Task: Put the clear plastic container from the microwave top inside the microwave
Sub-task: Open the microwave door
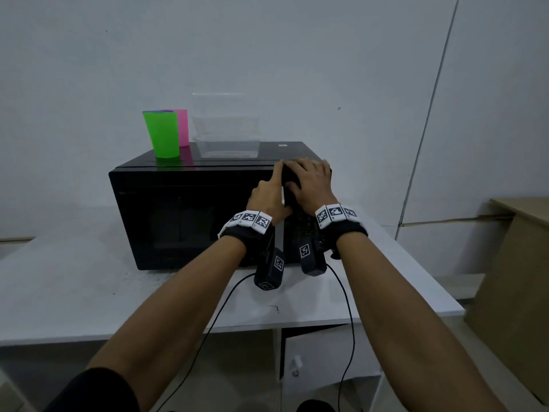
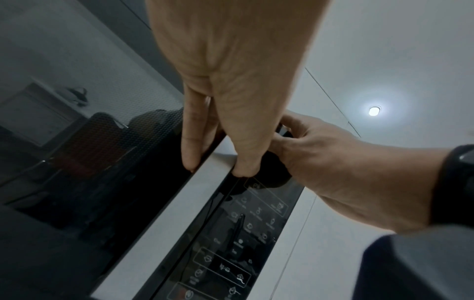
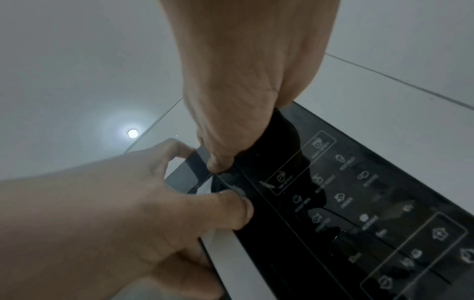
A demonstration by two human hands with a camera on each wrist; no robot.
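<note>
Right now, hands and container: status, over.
Left hand pinches door edge; right hand grips microwave corner. Clear container on microwave top, untouched. Door barely ajar, blocks entry.

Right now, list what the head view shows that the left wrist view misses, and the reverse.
Only the head view: the clear plastic container on the microwave top, beside a green cup and pink cup. Only the left wrist view: icons on the control panel and a ceiling lamp. Both: the left hand gripping the door edge, the right hand holding the microwave's top corner.
</note>
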